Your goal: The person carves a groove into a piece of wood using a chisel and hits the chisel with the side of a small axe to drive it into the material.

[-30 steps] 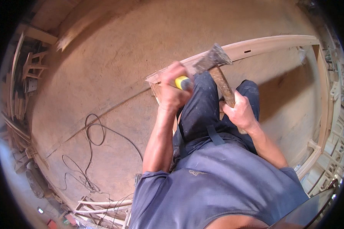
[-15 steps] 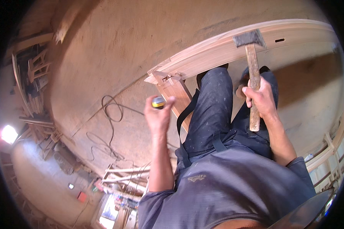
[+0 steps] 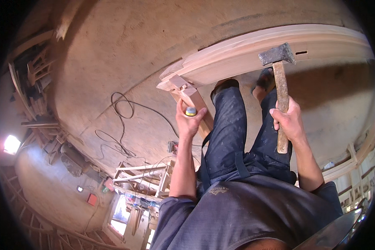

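Note:
My right hand point(image 3: 291, 120) is wrapped round the wooden handle of a hammer point(image 3: 282, 85), its dark metal head up at the far end. In my left hand point(image 3: 188, 123) is a yellow-and-grey tool handle point(image 3: 191, 111), seen end-on; the rest of it is hidden. That hand is at the short wooden piece point(image 3: 201, 104), over or beside it; whether they touch I cannot tell. The short piece meets the end of a long moulded timber point(image 3: 237, 62) at a corner. A dark slot shows in the long timber, just right of the hammer head.
A dark cable point(image 3: 131, 111) lies looped on the floor point(image 3: 112, 54) to the left. Wooden frames point(image 3: 141, 177) stand near my left elbow, and more timber point(image 3: 37, 83) is stacked at the far left. Slatted woodwork point(image 3: 358, 175) stands at the lower right.
My left hand has moved right and slightly down with the tool handle, up to the short wooden piece. The hammer, still in my right hand, sits a little lower and further right.

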A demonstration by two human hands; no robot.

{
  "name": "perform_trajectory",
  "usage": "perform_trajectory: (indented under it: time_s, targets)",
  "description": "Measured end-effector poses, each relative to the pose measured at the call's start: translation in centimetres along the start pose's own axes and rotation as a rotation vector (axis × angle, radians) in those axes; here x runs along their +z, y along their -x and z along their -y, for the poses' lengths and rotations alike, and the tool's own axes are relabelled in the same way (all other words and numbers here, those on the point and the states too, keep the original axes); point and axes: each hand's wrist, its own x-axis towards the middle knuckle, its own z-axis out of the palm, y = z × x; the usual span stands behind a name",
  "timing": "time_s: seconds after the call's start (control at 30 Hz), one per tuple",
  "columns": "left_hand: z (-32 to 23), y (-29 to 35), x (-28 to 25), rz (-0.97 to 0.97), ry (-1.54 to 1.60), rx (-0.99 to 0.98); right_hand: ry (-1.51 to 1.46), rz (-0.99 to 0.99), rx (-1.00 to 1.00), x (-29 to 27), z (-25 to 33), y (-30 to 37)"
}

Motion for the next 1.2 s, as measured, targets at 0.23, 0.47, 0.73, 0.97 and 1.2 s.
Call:
perform_trajectory:
  time_s: [0.23, 0.47, 0.73, 0.97, 1.2]
  targets:
    - [4.9, -2.7, -5.7, 0.47, 0.583, -0.249, 0.001, 0.037, 0.013, -0.7, -1.9, -0.5]
    - [3.5, -2.3, -3.9, 0.396, 0.441, -0.113, -0.022, 0.027, -0.037, 0.0, -2.4, -0.1]
    - [2.4, -4.2, -4.6, 0.389, 0.293, 0.006, 0.057, -0.087, -0.206, 0.6, -3.4, 0.7]
    - [-3.7, -8.5, -4.1, 0.175, 0.209, 0.026, -0.011, -0.158, -0.15, 3.6, -7.2, 5.6]
    - [5.0, -10.7, -10.6, -0.111, 0.415, -0.09, 0.187, -0.084, -0.182, 6.9, -8.0, 10.0]
